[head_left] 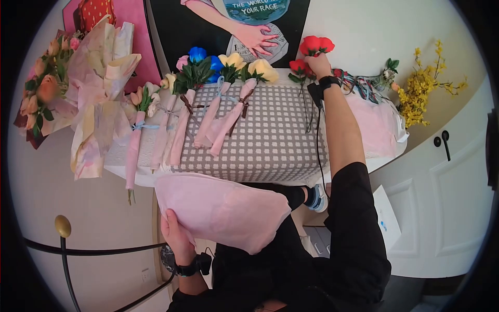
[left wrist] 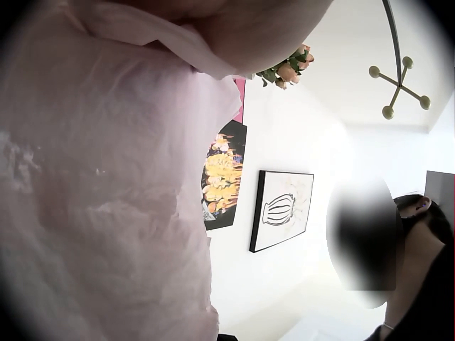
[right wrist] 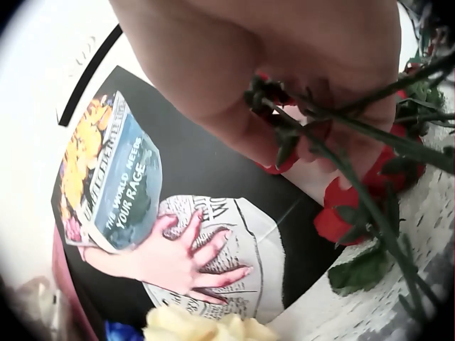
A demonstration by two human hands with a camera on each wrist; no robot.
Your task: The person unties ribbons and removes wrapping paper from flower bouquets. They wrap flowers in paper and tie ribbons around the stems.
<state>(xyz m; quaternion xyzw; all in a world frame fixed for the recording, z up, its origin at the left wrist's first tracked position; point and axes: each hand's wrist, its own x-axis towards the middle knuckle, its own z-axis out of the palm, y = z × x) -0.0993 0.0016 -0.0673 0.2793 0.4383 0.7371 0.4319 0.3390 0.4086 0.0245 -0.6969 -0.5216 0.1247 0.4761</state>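
Paper hangs gripped in the left hand as the right hand pinches red flowers near the checked cloth, seemingly gathering blooms that next need lifting free untangled

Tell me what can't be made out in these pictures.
Some of the left hand's fingers, head view: behind the pink sheet.
Anything inside that sheet, head view: its layers would hide it.
Far ends of the upper green stems by the right hand, right wrist view: cut off by the right edge.
Blue mark on the white panel, head view: too small.
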